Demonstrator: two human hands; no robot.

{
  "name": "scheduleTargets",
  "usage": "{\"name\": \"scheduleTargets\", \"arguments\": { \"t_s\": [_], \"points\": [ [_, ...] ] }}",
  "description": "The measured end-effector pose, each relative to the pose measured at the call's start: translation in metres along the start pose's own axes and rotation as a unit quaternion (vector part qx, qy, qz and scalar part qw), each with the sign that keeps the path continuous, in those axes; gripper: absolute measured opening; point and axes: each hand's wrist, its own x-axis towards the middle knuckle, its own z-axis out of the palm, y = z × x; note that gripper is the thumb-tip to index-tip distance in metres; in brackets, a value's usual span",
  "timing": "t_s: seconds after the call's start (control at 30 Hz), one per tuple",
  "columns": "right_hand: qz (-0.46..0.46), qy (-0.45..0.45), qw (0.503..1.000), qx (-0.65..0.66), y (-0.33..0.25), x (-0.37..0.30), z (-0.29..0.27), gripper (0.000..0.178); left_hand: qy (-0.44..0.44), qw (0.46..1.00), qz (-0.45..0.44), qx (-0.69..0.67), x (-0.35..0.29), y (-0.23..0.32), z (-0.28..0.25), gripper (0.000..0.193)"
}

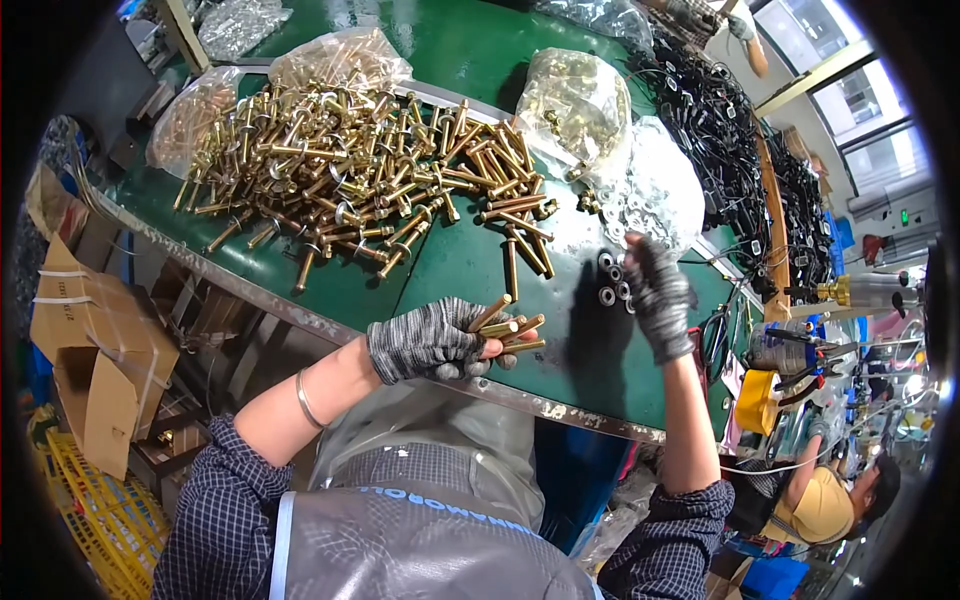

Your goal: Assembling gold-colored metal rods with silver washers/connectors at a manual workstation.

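Note:
My left hand (430, 342), in a grey striped knit glove with bare fingertips, is closed around several brass-coloured bolts (515, 328) just above the table's front edge. Their shanks stick out to the right. My right hand (660, 300), gloved alike, hovers over a few loose washers (607, 296) on the green tabletop. Motion smears its fingers, so whether they hold anything is unclear. Beyond the left hand spreads a big heap of bolts (330, 165), many with washers on their shanks. Near the right hand lies a pile of pale flat washers (655, 195).
A clear plastic bag (575, 105) of small brass-coloured parts stands behind the washers. Black cabled parts (735, 150) lie heaped at the far right. Pliers and a yellow spool (757, 402) are by the right edge. A cardboard box (95, 350) sits at left; another person (820, 500) works at right.

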Motion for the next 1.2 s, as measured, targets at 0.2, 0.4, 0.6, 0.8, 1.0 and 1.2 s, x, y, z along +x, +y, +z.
{"name": "scheduleTargets", "arguments": {
  "t_s": [0.2,0.4,0.6,0.8,1.0,1.2],
  "points": [
    [0.009,0.018,0.974,-0.224,0.006,0.040,0.012,0.025,-0.013,1.000,0.015,0.023,0.000,-0.004,-0.002,0.039],
    [0.082,-0.031,0.947,-0.308,0.005,0.049,0.017,0.022,-0.006,1.000,0.008,0.019,0.000,0.000,0.001,0.042],
    [0.104,-0.066,0.949,-0.289,0.005,0.045,0.005,0.021,-0.018,1.000,0.015,0.010,-0.002,0.004,0.006,0.046],
    [0.083,-0.244,0.884,0.389,-0.094,0.019,-0.008,0.014,0.012,0.994,0.026,0.108,0.005,-0.022,-0.015,0.042],
    [0.089,-0.400,0.816,0.409,-0.115,0.018,0.008,0.015,-0.023,0.993,-0.036,0.106,-0.001,-0.007,-0.006,0.039],
    [0.098,-0.354,0.786,0.497,-0.105,0.018,0.016,0.017,-0.022,0.990,0.033,0.136,0.008,-0.020,-0.013,0.035]
  ]
}}
